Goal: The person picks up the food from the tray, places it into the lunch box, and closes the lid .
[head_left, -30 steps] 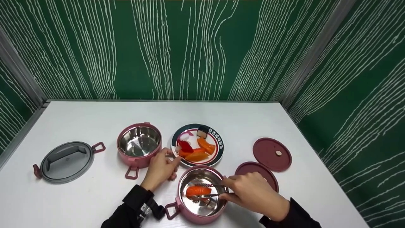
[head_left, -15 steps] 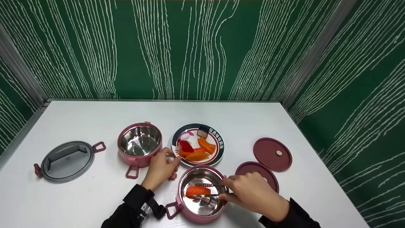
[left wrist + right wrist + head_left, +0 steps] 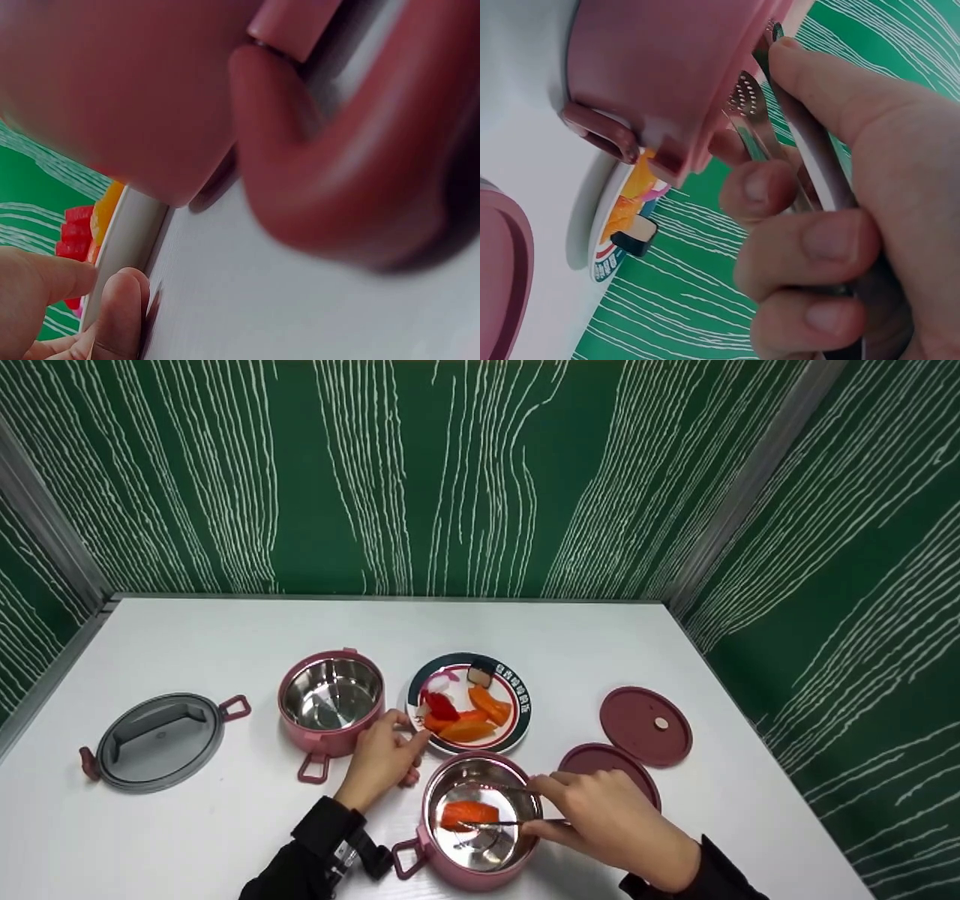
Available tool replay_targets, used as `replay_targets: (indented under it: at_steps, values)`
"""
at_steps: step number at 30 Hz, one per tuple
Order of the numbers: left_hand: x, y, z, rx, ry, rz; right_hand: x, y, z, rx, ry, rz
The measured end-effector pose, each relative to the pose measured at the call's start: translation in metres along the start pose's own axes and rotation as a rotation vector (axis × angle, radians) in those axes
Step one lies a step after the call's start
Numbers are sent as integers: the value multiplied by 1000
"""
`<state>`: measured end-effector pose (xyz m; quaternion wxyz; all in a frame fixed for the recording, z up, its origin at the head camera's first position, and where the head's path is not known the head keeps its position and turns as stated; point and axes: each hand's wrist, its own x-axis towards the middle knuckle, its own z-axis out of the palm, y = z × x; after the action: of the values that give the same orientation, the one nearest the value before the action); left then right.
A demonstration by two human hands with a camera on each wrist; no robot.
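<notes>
My right hand (image 3: 611,825) grips metal tongs (image 3: 810,142) with perforated tips, their arms spread inside the nearer pink pot (image 3: 484,879). On that pot's steel floor lies an orange-red food piece (image 3: 469,814) with faint ridges. One tong arm crosses its near edge; the other stands apart behind it. My left hand (image 3: 382,757) pinches the near-left rim of the plate (image 3: 518,735) between thumb and fingers, as the left wrist view shows. Several orange pieces (image 3: 466,730), a red piece (image 3: 439,707) and a dark-edged pale block (image 3: 480,673) lie on the plate.
A second pink pot (image 3: 330,741), bare inside, stands just left of the plate. Farther left lies a grey lid (image 3: 159,754) with pink side handles. Two dark red round lids (image 3: 637,720) (image 3: 600,757) lie at the right, partly behind my right hand.
The tongs have spread apart, their far arm moving away from the orange-red piece, which now lies loose in the pot. My right hand has shifted slightly right; my left hand stays put.
</notes>
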<state>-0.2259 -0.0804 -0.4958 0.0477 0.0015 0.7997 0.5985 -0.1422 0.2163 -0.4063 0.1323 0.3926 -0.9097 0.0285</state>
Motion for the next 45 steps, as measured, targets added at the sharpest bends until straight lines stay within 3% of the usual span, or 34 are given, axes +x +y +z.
replay_targets:
  at_steps: [5, 11, 16, 23, 33, 45]
  values:
    - [0, -1, 1, -5, -2, -10, 3, 5, -9, 41, -11, 47]
    - [0, 0, 0, 6, -6, -4, 10, 16, -15, -10, 30, 95]
    - [0, 1, -1, 14, -4, 19, 25, 21, -12, -28, 71, 131]
    - [0, 2, -1, 6, 0, -1, 53, 24, 1, -91, 118, 153]
    - [2, 1, 0, 32, -2, 3, 85, 28, 21, -62, 24, 224]
    - [1, 1, -2, 33, -4, 17, 99, 30, 36, -29, 4, 232]
